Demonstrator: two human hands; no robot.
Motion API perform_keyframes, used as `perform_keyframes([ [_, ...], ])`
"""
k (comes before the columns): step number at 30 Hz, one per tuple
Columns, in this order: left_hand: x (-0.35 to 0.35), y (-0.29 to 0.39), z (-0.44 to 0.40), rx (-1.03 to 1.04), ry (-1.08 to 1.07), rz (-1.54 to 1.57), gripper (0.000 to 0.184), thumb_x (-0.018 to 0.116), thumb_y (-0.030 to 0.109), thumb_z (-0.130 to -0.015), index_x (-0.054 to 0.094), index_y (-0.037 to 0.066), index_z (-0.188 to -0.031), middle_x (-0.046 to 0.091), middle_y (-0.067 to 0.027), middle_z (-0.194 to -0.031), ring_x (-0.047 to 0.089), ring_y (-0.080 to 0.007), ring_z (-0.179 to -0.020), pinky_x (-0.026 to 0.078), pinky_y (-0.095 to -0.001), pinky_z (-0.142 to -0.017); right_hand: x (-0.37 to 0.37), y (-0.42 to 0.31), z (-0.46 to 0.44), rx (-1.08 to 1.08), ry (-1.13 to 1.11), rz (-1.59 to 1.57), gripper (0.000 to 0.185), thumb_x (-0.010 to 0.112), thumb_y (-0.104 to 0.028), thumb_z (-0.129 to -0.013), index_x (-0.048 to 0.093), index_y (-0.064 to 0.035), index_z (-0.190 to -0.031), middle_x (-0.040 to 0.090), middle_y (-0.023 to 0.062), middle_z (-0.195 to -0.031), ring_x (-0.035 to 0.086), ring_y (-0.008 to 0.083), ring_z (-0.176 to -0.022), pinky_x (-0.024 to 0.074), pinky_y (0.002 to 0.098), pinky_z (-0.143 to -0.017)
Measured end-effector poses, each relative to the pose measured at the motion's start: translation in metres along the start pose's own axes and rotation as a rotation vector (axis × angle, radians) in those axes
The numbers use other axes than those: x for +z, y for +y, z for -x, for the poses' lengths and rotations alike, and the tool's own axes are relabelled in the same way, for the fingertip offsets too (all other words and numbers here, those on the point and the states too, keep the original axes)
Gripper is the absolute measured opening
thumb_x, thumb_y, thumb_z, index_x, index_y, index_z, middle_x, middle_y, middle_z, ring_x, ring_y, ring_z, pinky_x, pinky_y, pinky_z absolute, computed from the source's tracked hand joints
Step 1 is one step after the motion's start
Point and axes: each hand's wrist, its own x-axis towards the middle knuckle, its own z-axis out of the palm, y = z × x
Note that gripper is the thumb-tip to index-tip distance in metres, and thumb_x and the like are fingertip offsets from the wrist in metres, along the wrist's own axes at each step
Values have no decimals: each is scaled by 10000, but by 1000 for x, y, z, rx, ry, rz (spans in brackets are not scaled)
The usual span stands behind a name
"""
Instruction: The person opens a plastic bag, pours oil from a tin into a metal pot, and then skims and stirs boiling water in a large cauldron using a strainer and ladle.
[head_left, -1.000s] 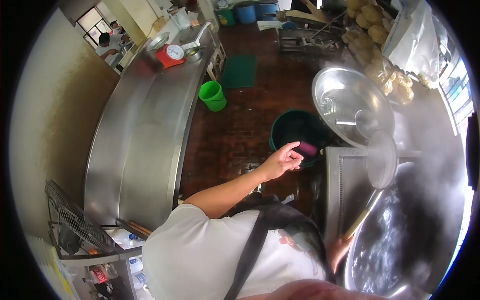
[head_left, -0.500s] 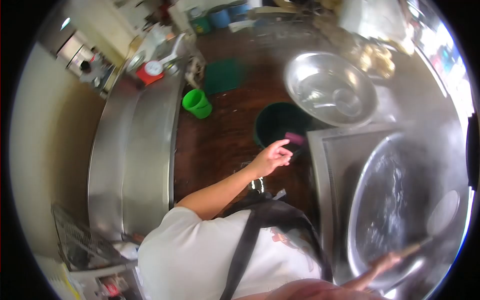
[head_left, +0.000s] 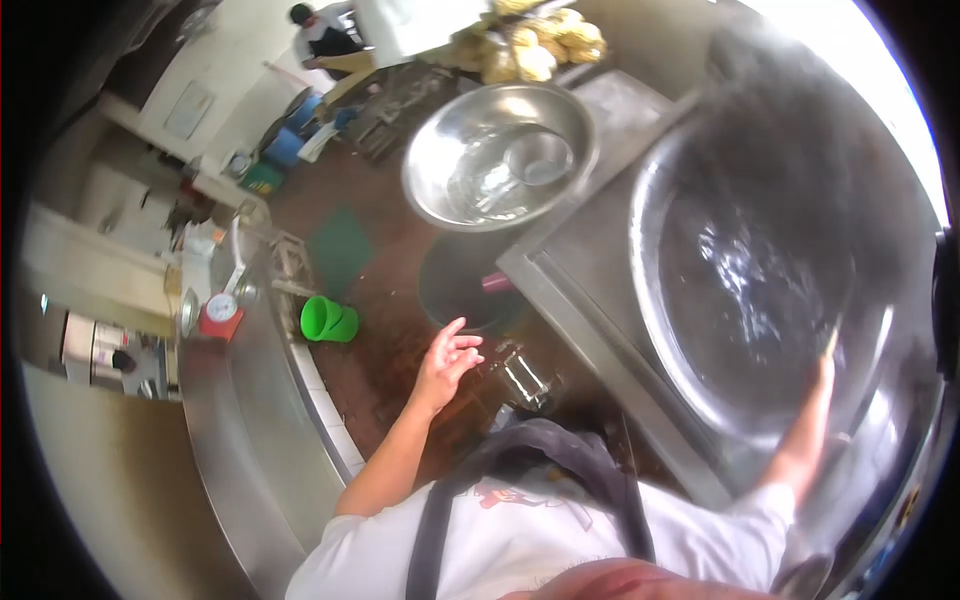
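My right hand (head_left: pixel 822 378) is closed round the wooden handle (head_left: pixel 833 338) of a skimmer, at the right side of a large wok (head_left: pixel 640 250) set into the steel stove. The round head seen earlier is lost in steam and glare. Shiny liquid (head_left: pixel 745 275) lies in the wok. My left hand (head_left: pixel 447 368) hangs in the air over the floor, fingers apart and holding nothing. Just beyond it stands a dark tub (head_left: pixel 440 285), with a pinkish cylindrical thing (head_left: pixel 496 282) at its edge.
A wide steel basin (head_left: pixel 430 150) holds water and a smaller bowl (head_left: pixel 538 158). Left are a steel counter (head_left: pixel 245 420), a red scale (head_left: pixel 222 318) and a green bucket (head_left: pixel 330 320). Yellowish bagged goods (head_left: pixel 540 50) lie at the back. Another person (head_left: pixel 325 35) stands far off.
The view has swung right. My right hand has moved forward along the wok with the skimmer, whose head no longer shows. My left hand stays raised and empty.
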Motion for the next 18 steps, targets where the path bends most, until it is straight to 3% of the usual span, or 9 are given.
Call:
perform_keyframes([
  [4, 1, -1, 8, -40, -13, 28, 610, 612, 92, -965, 330, 33, -1502, 603, -171, -1236, 658, -197, -987, 539, -326, -886, -17, -52, 14, -99, -256, 33, 202, 568, -161, -809, 668, 5, -864, 720, 186, -840, 720, 322, -710, 560, 471, -633],
  [10, 9, -8, 7, -62, -59, -33, 591, 574, 95, -984, 315, 24, -1510, 587, -168, -1262, 654, -184, -970, 522, -316, -890, -60, -109, 63, 4, -610, -169, 210, 602, -127, -763, 699, 22, -876, 718, 172, -821, 729, 299, -717, 573, 454, -638],
  [16, 8, -12, 3, 9, -119, -39, 550, 550, 125, -1005, 331, 39, -1502, 604, -153, -1248, 663, -179, -969, 532, -310, -872, -88, -153, 155, -65, -685, -321, 199, 649, -108, -721, 726, 1, -869, 697, 142, -729, 708, 271, -662, 560, 444, -580],
  [18, 2, -16, 3, 27, -153, -21, 548, 549, 121, -1004, 332, 39, -1501, 603, -156, -1249, 663, -177, -967, 532, -308, -872, -71, -156, 176, -196, -734, -329, 187, 702, -134, -727, 729, -1, -856, 691, 98, -697, 692, 211, -638, 561, 399, -577],
])
